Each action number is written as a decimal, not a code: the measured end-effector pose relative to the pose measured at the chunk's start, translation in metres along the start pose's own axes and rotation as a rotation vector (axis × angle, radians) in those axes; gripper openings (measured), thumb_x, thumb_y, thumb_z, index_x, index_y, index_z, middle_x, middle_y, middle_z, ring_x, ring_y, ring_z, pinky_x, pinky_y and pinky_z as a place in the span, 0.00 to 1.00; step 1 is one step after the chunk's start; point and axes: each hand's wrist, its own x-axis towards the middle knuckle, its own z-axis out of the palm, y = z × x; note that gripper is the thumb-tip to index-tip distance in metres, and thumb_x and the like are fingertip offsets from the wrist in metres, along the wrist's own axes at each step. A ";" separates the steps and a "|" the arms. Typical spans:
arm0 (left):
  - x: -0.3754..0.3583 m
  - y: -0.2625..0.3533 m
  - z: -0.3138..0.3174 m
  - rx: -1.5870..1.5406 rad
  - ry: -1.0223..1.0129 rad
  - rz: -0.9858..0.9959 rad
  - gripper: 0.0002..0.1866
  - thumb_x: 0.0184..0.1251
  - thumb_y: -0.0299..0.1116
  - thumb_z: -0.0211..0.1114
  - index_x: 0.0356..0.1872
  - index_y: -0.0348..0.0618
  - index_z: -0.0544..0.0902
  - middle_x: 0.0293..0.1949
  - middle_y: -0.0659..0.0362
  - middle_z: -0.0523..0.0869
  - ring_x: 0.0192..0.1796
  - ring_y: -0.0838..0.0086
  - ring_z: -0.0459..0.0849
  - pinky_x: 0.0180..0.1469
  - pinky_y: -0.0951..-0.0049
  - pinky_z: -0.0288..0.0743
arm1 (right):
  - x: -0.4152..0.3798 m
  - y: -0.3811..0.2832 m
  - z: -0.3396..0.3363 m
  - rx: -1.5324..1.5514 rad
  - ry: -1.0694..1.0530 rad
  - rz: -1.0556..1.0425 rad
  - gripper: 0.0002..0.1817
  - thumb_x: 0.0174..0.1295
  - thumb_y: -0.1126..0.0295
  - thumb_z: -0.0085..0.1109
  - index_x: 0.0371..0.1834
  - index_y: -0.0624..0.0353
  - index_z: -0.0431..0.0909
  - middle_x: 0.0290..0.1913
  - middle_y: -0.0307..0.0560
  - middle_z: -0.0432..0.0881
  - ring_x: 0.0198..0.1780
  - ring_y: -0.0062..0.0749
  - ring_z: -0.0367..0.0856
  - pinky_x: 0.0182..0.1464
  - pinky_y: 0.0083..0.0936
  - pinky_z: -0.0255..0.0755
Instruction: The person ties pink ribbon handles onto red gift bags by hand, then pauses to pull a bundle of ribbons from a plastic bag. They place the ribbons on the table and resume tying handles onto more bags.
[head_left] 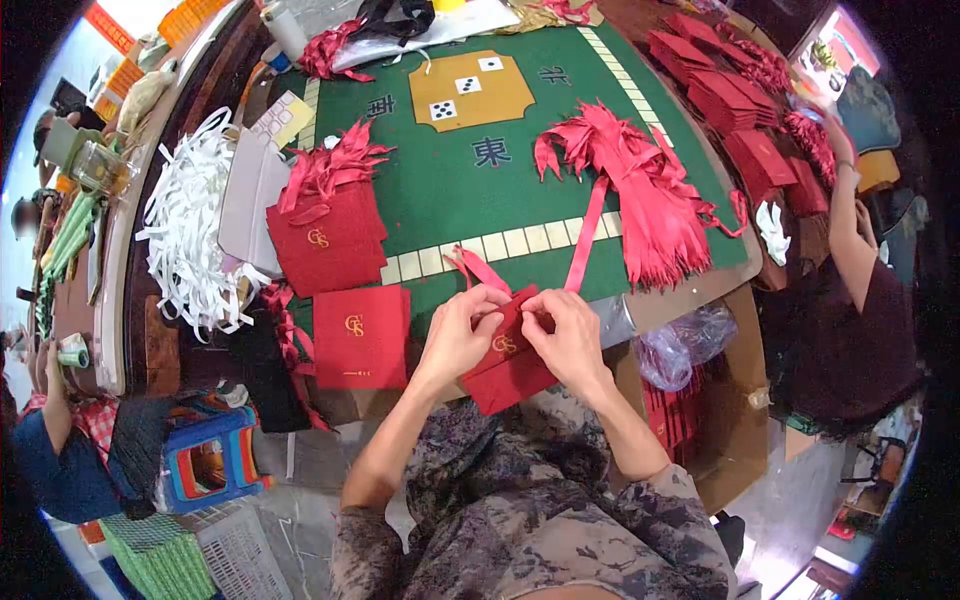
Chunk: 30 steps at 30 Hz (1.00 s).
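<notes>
At the table's near edge, both my hands are at the top of a red gift bag (512,385) with gold lettering. My left hand (460,335) pinches its upper left edge, fingers closed. My right hand (565,335) is closed in a pinch at the same top edge; its fingertips hide exactly what is between them. One pink ribbon (590,238) runs from behind my right hand up to a ribbon bundle (655,200). Another ribbon end (478,268) sticks up behind my left hand. Left of my left hand lie flat red bags (358,338).
Ribboned red bags (325,240) are stacked left on the green table mat (430,200). White ribbons (195,220) spill beside a box. A cardboard box (735,400) holding red bags stands at right. One person's arm (848,230) reaches toward red stacks (725,90); others are at left.
</notes>
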 end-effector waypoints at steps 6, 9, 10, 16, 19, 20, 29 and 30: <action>-0.003 0.013 0.010 0.255 0.060 0.081 0.10 0.63 0.22 0.63 0.45 0.38 0.83 0.35 0.50 0.88 0.42 0.60 0.89 0.46 0.63 0.81 | 0.003 0.001 0.008 -0.193 0.075 -0.222 0.07 0.53 0.77 0.66 0.33 0.60 0.76 0.32 0.49 0.80 0.36 0.48 0.79 0.40 0.43 0.73; -0.001 0.015 0.006 0.219 0.066 0.115 0.10 0.63 0.23 0.63 0.45 0.39 0.83 0.36 0.50 0.88 0.42 0.57 0.87 0.46 0.62 0.80 | 0.004 -0.004 0.002 -0.055 0.078 -0.095 0.09 0.53 0.77 0.67 0.37 0.60 0.78 0.32 0.48 0.82 0.37 0.47 0.80 0.40 0.38 0.74; 0.000 0.013 0.004 0.219 0.071 0.116 0.10 0.63 0.23 0.63 0.45 0.39 0.83 0.36 0.50 0.88 0.42 0.57 0.87 0.46 0.62 0.80 | 0.002 -0.005 0.000 -0.055 0.077 -0.100 0.09 0.53 0.77 0.67 0.37 0.60 0.78 0.32 0.48 0.82 0.37 0.47 0.80 0.40 0.38 0.74; -0.003 0.016 0.001 0.245 -0.004 0.141 0.10 0.61 0.24 0.66 0.43 0.39 0.82 0.36 0.50 0.88 0.41 0.58 0.87 0.45 0.62 0.80 | -0.004 0.001 -0.003 -0.070 0.043 -0.152 0.08 0.53 0.75 0.70 0.35 0.60 0.81 0.33 0.45 0.83 0.39 0.43 0.80 0.42 0.37 0.74; -0.003 0.015 -0.002 0.244 -0.012 0.131 0.10 0.61 0.24 0.66 0.43 0.40 0.82 0.36 0.49 0.87 0.40 0.58 0.87 0.44 0.63 0.80 | 0.004 0.003 -0.007 -0.059 0.021 -0.151 0.07 0.54 0.73 0.70 0.33 0.60 0.82 0.33 0.46 0.82 0.40 0.42 0.80 0.43 0.36 0.73; -0.004 0.017 -0.004 0.244 -0.035 0.111 0.10 0.60 0.25 0.67 0.43 0.41 0.82 0.35 0.51 0.87 0.39 0.57 0.86 0.44 0.61 0.79 | 0.009 0.005 -0.013 0.003 0.003 -0.166 0.06 0.55 0.72 0.69 0.33 0.60 0.82 0.33 0.46 0.81 0.41 0.42 0.79 0.43 0.36 0.73; -0.019 0.034 0.006 0.562 0.064 0.378 0.10 0.53 0.28 0.72 0.37 0.47 0.82 0.30 0.59 0.84 0.38 0.60 0.77 0.43 0.60 0.69 | 0.048 0.030 -0.037 0.064 -0.552 -0.128 0.15 0.64 0.57 0.62 0.35 0.59 0.86 0.35 0.51 0.80 0.43 0.47 0.80 0.46 0.39 0.72; -0.020 0.034 0.007 0.628 0.082 0.444 0.10 0.53 0.27 0.72 0.37 0.48 0.82 0.30 0.60 0.84 0.38 0.61 0.77 0.43 0.61 0.69 | 0.052 0.032 -0.038 0.093 -0.676 -0.120 0.16 0.64 0.56 0.62 0.35 0.58 0.87 0.35 0.51 0.81 0.43 0.48 0.80 0.45 0.39 0.72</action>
